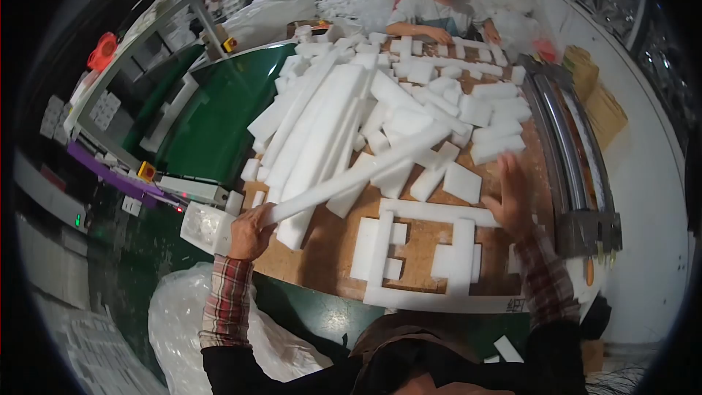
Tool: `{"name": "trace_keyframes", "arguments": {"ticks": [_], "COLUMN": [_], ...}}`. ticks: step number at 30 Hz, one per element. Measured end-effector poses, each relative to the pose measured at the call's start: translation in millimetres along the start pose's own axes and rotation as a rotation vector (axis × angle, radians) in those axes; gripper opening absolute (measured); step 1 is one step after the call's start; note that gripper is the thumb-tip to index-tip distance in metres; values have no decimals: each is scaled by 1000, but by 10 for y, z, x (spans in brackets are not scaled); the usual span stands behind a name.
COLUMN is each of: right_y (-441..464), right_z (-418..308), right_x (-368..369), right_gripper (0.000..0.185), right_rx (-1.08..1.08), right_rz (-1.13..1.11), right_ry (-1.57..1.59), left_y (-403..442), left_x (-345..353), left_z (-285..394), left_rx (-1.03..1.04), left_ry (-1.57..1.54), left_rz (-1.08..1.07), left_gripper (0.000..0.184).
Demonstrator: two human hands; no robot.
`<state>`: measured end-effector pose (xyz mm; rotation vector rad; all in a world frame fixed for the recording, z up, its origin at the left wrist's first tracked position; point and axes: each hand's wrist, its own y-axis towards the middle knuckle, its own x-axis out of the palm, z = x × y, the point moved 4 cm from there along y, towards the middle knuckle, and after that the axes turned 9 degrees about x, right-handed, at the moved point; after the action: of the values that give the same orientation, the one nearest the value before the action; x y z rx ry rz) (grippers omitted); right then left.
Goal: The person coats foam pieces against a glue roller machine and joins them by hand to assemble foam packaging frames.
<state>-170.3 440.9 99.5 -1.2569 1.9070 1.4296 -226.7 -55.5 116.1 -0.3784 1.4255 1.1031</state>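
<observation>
My left hand (252,232) is closed around the near end of a long white foam strip (351,175), which slants up and right above other foam pieces. My right hand (513,197) is open, fingers apart, over the right side of the table beside a foam crossbar (439,212). That crossbar joins a layout of foam pieces in front of me: a left upright strip (379,254), a right upright strip (461,256) and a bottom strip (431,301), with small blocks at the uprights. Whether my right fingers touch the crossbar is unclear.
A heap of long foam strips (314,124) and blocks covers the brown table (322,256). Left stands a green conveyor belt (227,117); right, a metal roller unit (563,146). Across the table sits a person (439,11) handling foam. A clear plastic bag (183,314) lies below left.
</observation>
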Motion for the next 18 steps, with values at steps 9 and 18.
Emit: {"name": "trace_keyframes", "arguments": {"ticks": [9, 18], "right_y": [324, 462], "right_z": [308, 2209], "right_x": [-447, -1425], "right_gripper": [54, 31], "right_rx": [-297, -76], "right_rz": [-301, -501], "right_ry": [-228, -14], "left_y": [785, 2166], "left_x": [137, 1398], "left_z": [825, 1918], "left_rx": [339, 249], "left_ry": [-178, -128], "left_rz": [-85, -239], "left_gripper": [47, 43]}}
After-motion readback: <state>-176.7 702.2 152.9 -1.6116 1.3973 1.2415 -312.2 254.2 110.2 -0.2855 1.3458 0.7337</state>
